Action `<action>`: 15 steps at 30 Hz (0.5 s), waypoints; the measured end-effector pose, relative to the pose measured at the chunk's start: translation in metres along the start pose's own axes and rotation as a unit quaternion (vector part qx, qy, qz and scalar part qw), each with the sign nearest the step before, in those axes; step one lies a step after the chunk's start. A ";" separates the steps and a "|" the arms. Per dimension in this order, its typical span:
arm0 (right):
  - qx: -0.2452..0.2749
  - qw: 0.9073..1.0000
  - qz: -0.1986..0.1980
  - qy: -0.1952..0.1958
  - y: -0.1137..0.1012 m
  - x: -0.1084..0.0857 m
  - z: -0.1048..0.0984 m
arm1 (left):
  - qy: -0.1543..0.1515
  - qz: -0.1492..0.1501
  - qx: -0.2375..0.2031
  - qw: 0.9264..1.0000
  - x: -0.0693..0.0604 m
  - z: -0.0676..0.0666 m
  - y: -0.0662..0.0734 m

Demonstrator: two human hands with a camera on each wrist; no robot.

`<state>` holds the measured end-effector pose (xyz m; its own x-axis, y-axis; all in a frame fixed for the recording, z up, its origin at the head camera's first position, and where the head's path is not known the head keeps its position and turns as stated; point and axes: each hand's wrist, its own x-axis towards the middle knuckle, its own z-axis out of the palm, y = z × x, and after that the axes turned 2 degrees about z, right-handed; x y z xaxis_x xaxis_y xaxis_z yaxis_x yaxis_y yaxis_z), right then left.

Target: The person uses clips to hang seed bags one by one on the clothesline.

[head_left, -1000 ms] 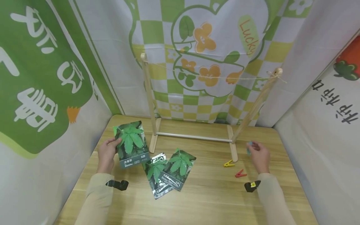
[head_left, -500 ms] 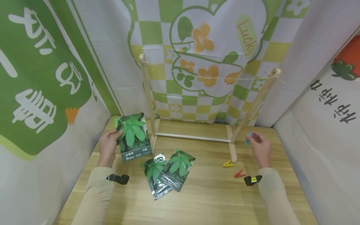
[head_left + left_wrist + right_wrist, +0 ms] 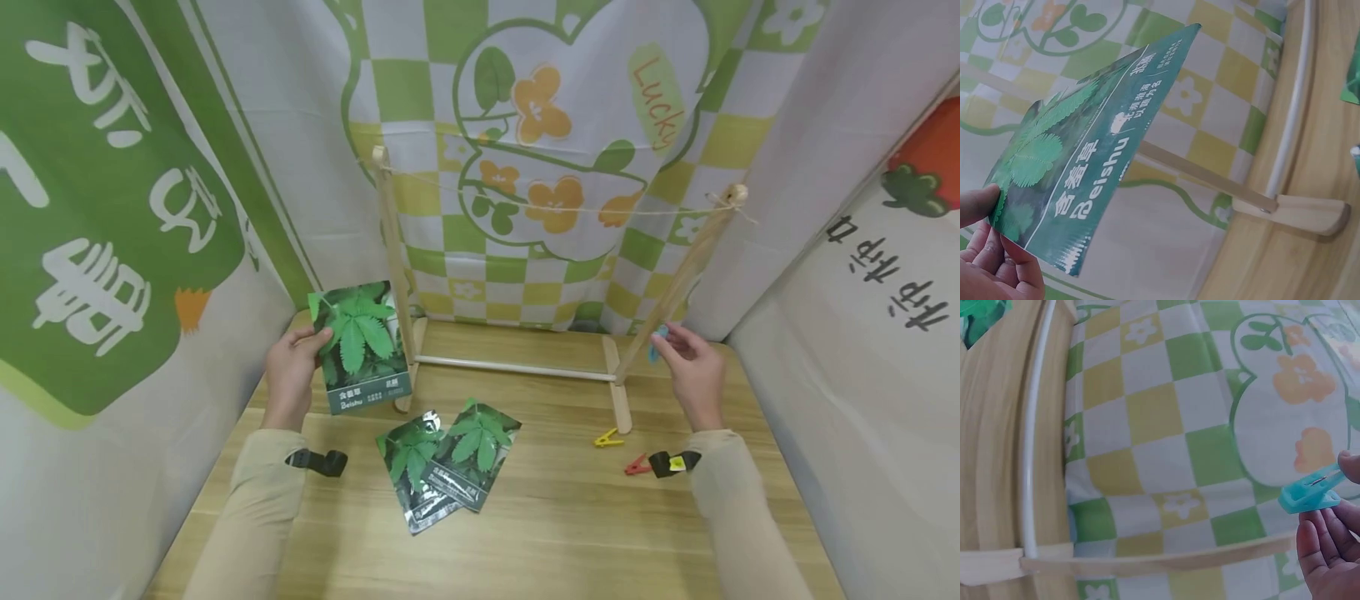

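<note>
My left hand (image 3: 291, 373) pinches a green seed packet (image 3: 363, 346) by its left edge, thumb on the printed front. In the left wrist view the packet (image 3: 1085, 150) is tilted, with a leaf picture and white lettering. The right hand (image 3: 693, 375) holds a light-blue clothespin (image 3: 657, 343) beside the right post of a wooden frame. Seen from the right wrist, the clothespin (image 3: 1311, 490) sits between thumb and fingers. On the table, two more seed packets (image 3: 480, 454) overlap. A yellow clothespin (image 3: 608, 437) and a red clothespin (image 3: 637, 466) lie near the frame's right foot.
The wooden frame has a left post (image 3: 395, 250), a right post (image 3: 682, 279), a white bottom bar (image 3: 517, 364) and a thin string (image 3: 600, 210) tied between the tops. A checkered curtain (image 3: 510, 287) hangs behind the wooden table (image 3: 540, 542).
The left hand has raised the seed packet up and slightly right, up to the left post. The right hand has lifted the blue clothespin higher. The other packets and clothespins stay put.
</note>
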<state>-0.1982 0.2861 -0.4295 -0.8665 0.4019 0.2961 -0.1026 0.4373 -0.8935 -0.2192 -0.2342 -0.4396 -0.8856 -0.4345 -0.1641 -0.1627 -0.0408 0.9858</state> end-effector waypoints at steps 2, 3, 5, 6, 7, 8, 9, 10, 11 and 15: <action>0.010 1.000 -0.007 -0.005 -0.005 0.001 0.000 | -0.003 0.006 -0.013 1.000 0.001 0.004 0.004; 0.016 1.000 -0.009 -0.008 -0.007 0.002 0.000 | -0.004 0.009 -0.018 1.000 0.001 0.006 0.007; 0.026 0.999 -0.019 -0.014 -0.012 0.004 0.001 | -0.004 0.019 -0.010 1.000 0.001 0.010 0.012; 0.029 0.999 -0.026 -0.018 -0.015 0.005 0.001 | -0.004 0.022 -0.006 1.000 0.002 0.012 0.014; 0.033 0.999 -0.031 -0.021 -0.018 0.006 0.002 | -0.005 0.024 -0.003 1.000 0.002 0.013 0.016; 0.038 0.998 -0.037 -0.025 -0.021 0.007 0.003 | -0.007 0.028 0.004 1.000 0.002 0.014 0.018; 0.042 0.998 -0.044 -0.029 -0.025 0.008 0.003 | -0.008 0.030 0.009 0.999 0.002 0.015 0.020; 0.046 0.997 -0.053 -0.031 -0.028 0.009 0.004 | -0.009 0.032 0.015 0.999 0.002 0.017 0.022; 0.050 0.996 -0.060 -0.034 -0.032 0.010 0.006 | -0.011 0.037 0.021 0.999 0.001 0.018 0.024; 0.074 0.993 -0.082 -0.047 -0.045 0.015 0.010 | -0.017 0.056 0.030 0.998 0.000 0.021 0.031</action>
<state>-0.2117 0.2651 -0.3884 -0.8735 0.2544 0.4152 -0.3107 0.3653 -0.8775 -0.2340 -0.2164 -0.4098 -0.9135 -0.4031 -0.0555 -0.0871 0.0605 0.9944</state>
